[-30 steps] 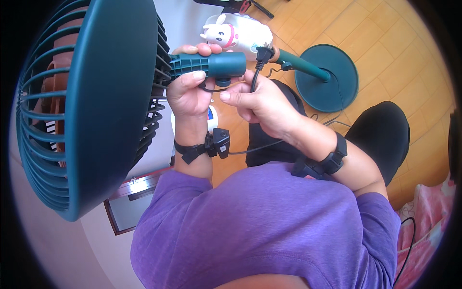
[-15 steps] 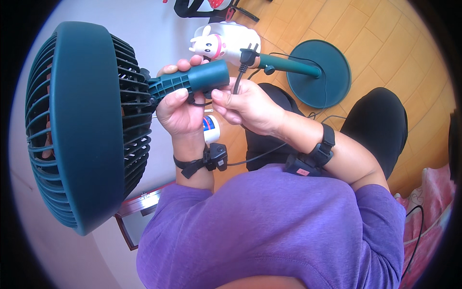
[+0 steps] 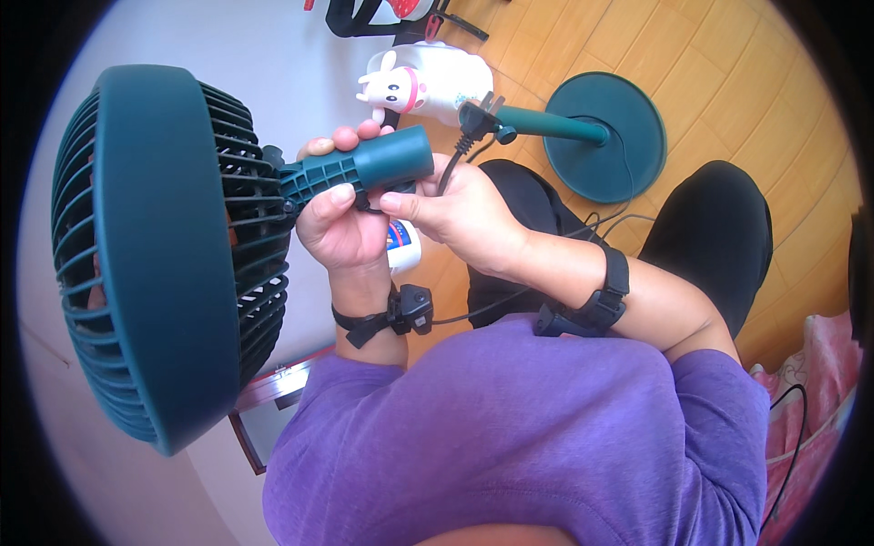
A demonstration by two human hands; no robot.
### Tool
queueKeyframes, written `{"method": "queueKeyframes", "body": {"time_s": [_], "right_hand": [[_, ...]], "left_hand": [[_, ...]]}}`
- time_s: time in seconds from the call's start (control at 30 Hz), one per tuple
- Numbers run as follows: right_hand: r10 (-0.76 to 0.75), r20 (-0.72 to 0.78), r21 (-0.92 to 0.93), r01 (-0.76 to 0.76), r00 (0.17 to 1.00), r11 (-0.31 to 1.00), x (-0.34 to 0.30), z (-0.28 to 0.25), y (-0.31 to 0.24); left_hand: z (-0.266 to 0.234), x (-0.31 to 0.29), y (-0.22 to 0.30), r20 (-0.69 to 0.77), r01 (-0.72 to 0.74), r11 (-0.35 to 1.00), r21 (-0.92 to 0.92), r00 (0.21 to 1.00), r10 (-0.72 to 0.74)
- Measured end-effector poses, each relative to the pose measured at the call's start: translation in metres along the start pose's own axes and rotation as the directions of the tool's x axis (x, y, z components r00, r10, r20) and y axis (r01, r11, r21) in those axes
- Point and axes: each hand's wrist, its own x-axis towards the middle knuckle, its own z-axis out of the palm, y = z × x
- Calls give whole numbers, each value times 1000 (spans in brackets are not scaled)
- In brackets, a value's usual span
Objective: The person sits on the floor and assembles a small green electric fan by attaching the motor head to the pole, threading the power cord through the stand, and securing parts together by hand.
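Note:
A dark green fan head [image 3: 168, 264] with a round grille hangs at the left, its short neck [image 3: 391, 156] pointing right. My left hand [image 3: 341, 227] is wrapped round that neck from below, thumb on its ribbed side. Close beside the neck's open end, my right hand [image 3: 469, 214] is closed on a black power cord [image 3: 446, 177]. The plug [image 3: 480, 118] sticks up above the right hand, prongs upward. Part of the cord runs under the neck between both hands, where the fingers partly hide it.
The green stand pole [image 3: 546, 123] and its round base [image 3: 628, 168] are on the wooden floor [image 3: 710, 64] ahead. A white animal-shaped container [image 3: 446, 82] is left of the pole. A white tub [image 3: 403, 246] shows behind my wrists. Pink cloth [image 3: 810, 382] lies at the right.
The fan head and both hands have dropped slightly. The plug has tilted to the right, and my right thumb has slid left along the cord under the neck.

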Motion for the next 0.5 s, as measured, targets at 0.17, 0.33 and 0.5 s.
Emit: {"method": "queueKeyframes", "body": {"time_s": [0.17, 0.33, 0.5], "right_hand": [[104, 123, 48, -111, 987, 993, 5, -13, 1], [242, 142, -8, -243, 960, 970, 4, -16, -6], [74, -129, -149, -93, 989, 985, -7, -33, -31]], "left_hand": [[-1, -4, 3, 4, -12, 1000, -24, 1000, 12], [-1, -6, 6, -42, 37, 999, -30, 998, -38], [-2, -6, 8, -122, 36, 999, 26, 992, -33]]}}
